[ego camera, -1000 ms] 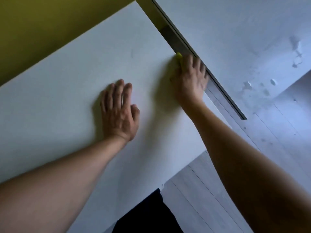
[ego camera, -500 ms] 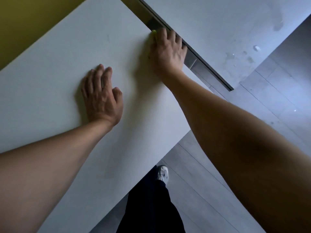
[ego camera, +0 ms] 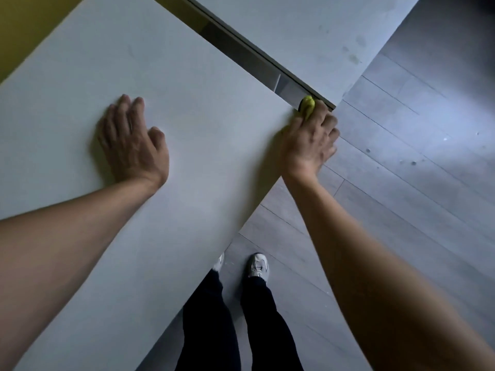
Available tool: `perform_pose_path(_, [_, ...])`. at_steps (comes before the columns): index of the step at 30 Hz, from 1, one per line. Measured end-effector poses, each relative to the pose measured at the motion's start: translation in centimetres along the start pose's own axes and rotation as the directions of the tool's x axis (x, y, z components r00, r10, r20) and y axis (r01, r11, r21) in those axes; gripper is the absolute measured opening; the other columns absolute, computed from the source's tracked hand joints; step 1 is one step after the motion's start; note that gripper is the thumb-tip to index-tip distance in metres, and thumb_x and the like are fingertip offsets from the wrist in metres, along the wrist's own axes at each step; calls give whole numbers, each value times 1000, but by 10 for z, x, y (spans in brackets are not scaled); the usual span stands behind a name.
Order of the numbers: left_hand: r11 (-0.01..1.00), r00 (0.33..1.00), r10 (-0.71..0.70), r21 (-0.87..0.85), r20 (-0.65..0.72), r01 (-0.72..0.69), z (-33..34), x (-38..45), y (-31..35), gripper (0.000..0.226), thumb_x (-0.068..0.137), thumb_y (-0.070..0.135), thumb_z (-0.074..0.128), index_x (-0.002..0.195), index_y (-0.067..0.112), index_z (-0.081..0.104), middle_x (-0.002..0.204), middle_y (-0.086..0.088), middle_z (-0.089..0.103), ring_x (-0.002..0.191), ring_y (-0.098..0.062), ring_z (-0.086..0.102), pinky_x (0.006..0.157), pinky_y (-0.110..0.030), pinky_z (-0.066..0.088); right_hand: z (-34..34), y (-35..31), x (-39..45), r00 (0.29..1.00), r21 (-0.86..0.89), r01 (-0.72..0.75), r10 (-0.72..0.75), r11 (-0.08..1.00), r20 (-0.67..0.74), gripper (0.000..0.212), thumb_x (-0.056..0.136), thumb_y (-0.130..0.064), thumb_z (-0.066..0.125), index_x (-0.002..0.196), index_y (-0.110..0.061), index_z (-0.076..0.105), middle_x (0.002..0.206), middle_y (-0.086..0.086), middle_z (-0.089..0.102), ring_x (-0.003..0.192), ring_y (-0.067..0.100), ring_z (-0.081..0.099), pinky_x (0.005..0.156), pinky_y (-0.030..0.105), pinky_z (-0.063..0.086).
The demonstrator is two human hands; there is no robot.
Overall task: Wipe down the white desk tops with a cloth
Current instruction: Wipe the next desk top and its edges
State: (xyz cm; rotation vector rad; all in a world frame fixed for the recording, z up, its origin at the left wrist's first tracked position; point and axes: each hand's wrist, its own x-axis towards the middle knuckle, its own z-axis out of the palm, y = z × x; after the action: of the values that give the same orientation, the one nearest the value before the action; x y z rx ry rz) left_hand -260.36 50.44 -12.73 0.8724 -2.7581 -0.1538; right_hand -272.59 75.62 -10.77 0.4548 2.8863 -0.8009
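A white desk top [ego camera: 187,108] fills the left and middle of the view. My left hand [ego camera: 134,141] lies flat on it, palm down, fingers together, holding nothing. At the desk's near right corner my right hand [ego camera: 310,140] is closed over a yellow-green cloth [ego camera: 307,105], of which only a small bunched part shows past the fingertips. The cloth sits in the gap at the desk's edge. A second white desk top [ego camera: 308,30] lies beyond the gap, with faint marks on its surface.
A narrow gap with a dark metal rail [ego camera: 257,53] separates the two desks. Grey plank floor [ego camera: 401,183] spreads to the right and below. My legs in dark trousers and white shoes [ego camera: 257,265] stand at the desk's front edge. A yellow wall [ego camera: 29,25] is at top left.
My right hand has slid the cloth along the desk's edge by the gap to the near corner. My left hand stays flat on the desk.
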Motion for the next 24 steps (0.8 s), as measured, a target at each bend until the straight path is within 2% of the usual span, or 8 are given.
perform_pose_path(4, [1000,1000,14,6,-8,-14,1,-1,-1,60,95,31,40,153,16,45,164,-10,39,151,-35,34,125,-42,18,2,-2,-12,990,88,-130,134,988,-38,53,103,-35,38,154,-20,28,147,13,37,132,34,36,107,52,34])
perform_pose_path(8, [1000,1000,14,11,-13,-14,0,-1,-1,60,95,32,40,153,15,46,163,-11,40,150,-35,35,124,-43,18,13,-9,-57,965,120,-250,258,961,-54,59,105,-37,34,158,-17,18,141,16,37,126,35,39,104,52,40])
perform_pose_path(11, [1000,1000,3,28,6,-3,-2,-2,1,61,96,33,38,154,16,44,164,-10,38,152,-33,33,125,-43,16,28,-11,-127,958,112,-271,279,956,-69,61,106,-38,33,159,-16,13,139,16,38,125,37,40,103,52,41])
perform_pose_path(15, [1000,999,-4,15,41,3,-4,-2,1,63,95,33,35,155,15,43,165,-11,36,153,-33,31,125,-44,15,38,-6,-185,950,73,-311,311,948,11,66,106,-40,32,161,-16,4,147,16,31,133,36,31,108,51,35])
perform_pose_path(18, [1000,999,25,12,46,-26,-4,-2,-1,63,96,34,35,156,15,42,166,-11,35,154,-34,30,126,-45,15,35,-10,-149,955,51,-292,294,955,-36,65,105,-40,34,160,-16,9,148,15,34,131,36,36,106,50,36])
perform_pose_path(24, [1000,998,14,11,62,-15,1,0,0,65,95,35,32,156,15,40,167,-11,33,155,-33,27,127,-46,13,20,-26,-37,927,37,-349,351,936,-136,52,104,-32,37,153,-18,24,144,9,38,127,30,41,98,48,43])
